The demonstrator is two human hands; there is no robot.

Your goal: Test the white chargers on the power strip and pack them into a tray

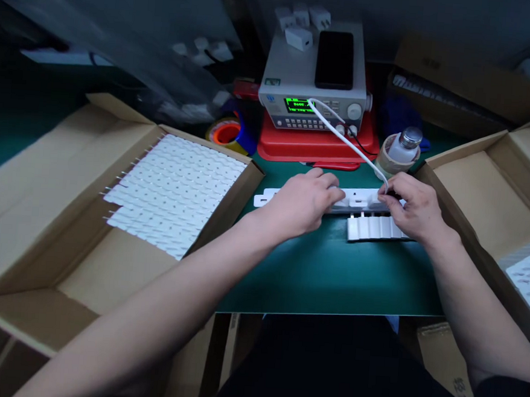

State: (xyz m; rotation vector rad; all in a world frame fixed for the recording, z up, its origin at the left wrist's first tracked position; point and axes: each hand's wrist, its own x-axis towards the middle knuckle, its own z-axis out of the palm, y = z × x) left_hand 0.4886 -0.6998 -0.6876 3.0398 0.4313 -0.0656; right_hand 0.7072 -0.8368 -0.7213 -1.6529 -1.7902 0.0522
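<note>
I'm seated at a green work mat [332,270], with an open cardboard box [106,260] to the left of my left hand and another [487,202] just right of my right hand. The left box holds rows of white chargers [174,192] in a white tray, and a similar tray [529,280] shows in the right box. Ahead of my hands, a bench instrument [314,75] with a lit green display sits on a red stand [314,144], with a black phone [335,59] and white plug adapters [298,37] on top. Beyond my right hand, a metal-capped bottle [405,145] stands in a roll of tape [388,159]. Between my hands lies a long white socket strip [355,200], flat on the mat. My left hand [303,201] is curled over it, with the fingers closed down and touching it. My right hand [410,205] makes a narrow pinch at the strip's right part, thumb and fingers closed around the end of a white cable [346,137]; my fingers hide that end, so I can't see whether it's plugged in. A row of white chargers [372,229] lies just below the strip, near my right hand.
</note>
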